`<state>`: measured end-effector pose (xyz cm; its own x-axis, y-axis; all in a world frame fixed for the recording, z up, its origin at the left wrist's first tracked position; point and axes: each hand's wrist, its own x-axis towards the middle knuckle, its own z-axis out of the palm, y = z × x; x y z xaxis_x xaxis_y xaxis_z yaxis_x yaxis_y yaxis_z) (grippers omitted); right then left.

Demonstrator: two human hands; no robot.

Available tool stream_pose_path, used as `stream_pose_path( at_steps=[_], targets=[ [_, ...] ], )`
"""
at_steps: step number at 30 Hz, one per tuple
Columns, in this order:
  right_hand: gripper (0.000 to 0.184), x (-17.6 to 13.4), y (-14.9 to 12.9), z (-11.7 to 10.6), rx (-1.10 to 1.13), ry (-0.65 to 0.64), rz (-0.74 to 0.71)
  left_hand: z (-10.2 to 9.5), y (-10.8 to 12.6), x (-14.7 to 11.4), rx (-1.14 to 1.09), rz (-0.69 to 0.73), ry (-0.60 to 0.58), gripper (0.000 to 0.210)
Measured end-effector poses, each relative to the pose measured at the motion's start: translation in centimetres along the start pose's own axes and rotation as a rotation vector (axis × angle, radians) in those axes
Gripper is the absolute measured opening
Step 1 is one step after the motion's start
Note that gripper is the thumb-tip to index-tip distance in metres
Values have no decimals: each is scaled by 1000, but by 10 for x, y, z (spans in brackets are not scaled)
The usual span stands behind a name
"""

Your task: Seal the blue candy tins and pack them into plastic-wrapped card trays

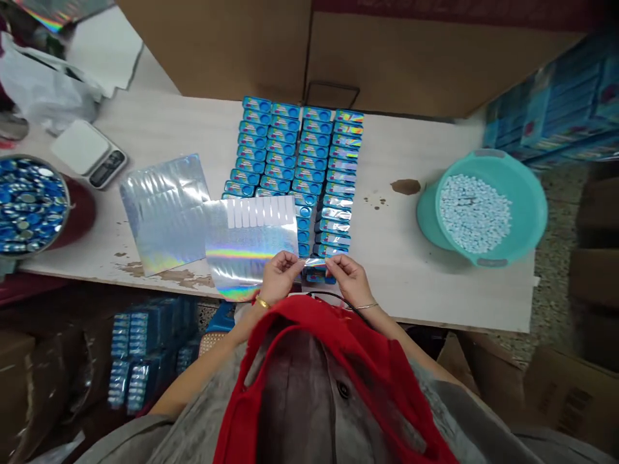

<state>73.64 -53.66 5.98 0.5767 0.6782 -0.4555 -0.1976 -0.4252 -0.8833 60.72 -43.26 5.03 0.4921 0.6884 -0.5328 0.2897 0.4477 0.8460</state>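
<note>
"Fingers [296, 263] first: how were they set?"

"Pinched tight on both sides. The left hand [278, 278] had its fingers clamped on one end of a narrow holographic strip [315, 262], and the right hand [354, 281] gripped the other end the same way, so it stretched straight between them."

"And where was that strip?"

"Near the front edge of the white counter [387, 283], above the nearest blue pack [316, 278] of the rightmost column. Whether it touched the pack, I couldn't tell."

"How were the other packs arranged?"

"Four columns of small blue packs [282, 136] ran back toward a big cardboard box [251, 51]. Those in the rightmost column carried shiny strips."

"What lay beside the left hand?"

"A silvery sticker sheet [246, 241] with a row of pale bars along its far part; it overlapped some packs and the corner of a second silvery sheet [164, 206]."

"Farther out?"

"A turquoise tub [527, 206] of small white pieces [474, 216] stood well to the right; a digital scale [82, 148] and a dark red bucket [81, 212] of blue-and-silver discs [29, 206] stood far left."
</note>
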Motion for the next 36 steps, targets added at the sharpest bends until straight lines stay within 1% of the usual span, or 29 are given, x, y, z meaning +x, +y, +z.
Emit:
stream_pose_path(
  at_steps=[3,5,7,9,11,15,20,23,27,29,31,33,35,36],
  targets=[
    [38,-9,18,-24,-65,114,-2,26,-14,4,277,102,-2,19],
    [39,-10,31,-35,-95,159,7,40,-18,7,514,194,20,13],
    [39,-9,44,-44,-124,186,13,51,-20,10,720,250,39,11],
    [38,-6,55,-49,-158,206,4,59,-21,12,856,268,42,9],
    [38,-3,63,-53,-203,219,-15,65,-23,14,941,286,38,9],
    [34,3,73,-59,-287,223,-49,72,-26,17,1030,315,45,9],
    [32,9,85,-63,-373,175,-90,76,-29,18,1089,320,41,9],
    [33,10,90,-62,-369,172,-85,75,-28,19,1113,316,51,4],
    [44,2,94,-57,-293,233,-70,72,-26,22,1107,273,113,25],
    [47,-5,96,-54,-285,185,-93,72,-26,23,1108,251,122,29],
    [47,-10,100,-51,-324,77,-116,74,-26,21,1120,229,117,29],
    [48,-13,103,-50,-421,-28,-139,75,-24,20,1136,214,99,27],
    [47,-11,105,-49,-557,-62,-173,68,-18,21,1132,237,57,22],
    [47,-9,105,-49,-620,-38,-190,58,-13,24,1111,273,46,19]
  ],
)
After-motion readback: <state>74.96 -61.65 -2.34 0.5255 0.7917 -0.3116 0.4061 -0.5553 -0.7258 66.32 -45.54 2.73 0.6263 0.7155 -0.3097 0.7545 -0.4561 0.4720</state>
